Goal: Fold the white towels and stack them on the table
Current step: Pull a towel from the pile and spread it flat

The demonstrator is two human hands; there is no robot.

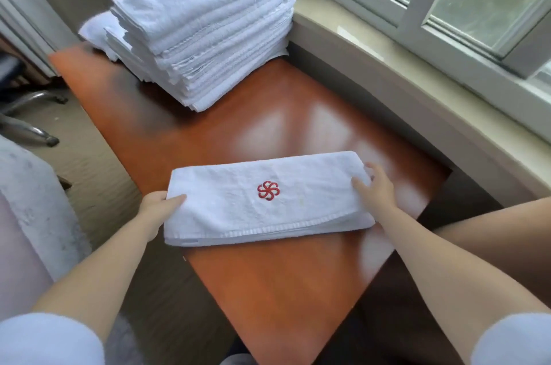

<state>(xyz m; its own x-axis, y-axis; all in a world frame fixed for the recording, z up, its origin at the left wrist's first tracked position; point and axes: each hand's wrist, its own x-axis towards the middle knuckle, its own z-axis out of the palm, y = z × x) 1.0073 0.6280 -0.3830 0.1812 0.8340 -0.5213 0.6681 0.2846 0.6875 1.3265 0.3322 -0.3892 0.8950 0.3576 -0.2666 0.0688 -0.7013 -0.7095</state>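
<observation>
A folded white towel (238, 209) with a red flower emblem lies flat near the front of the orange-brown table (268, 290). My left hand (158, 205) grips its left end, thumb on top and fingers hidden underneath. At its right end my right hand (372, 188) holds the edge, fingers spread over the top corner. A tall stack of folded white towels (208, 36) with the same emblem on top stands at the table's far end.
A pale stone window sill (417, 90) and window frames run along the right of the table. A chair base with castors (26, 123) stands on the floor at left. A light fabric-covered surface (29, 200) sits at the near left.
</observation>
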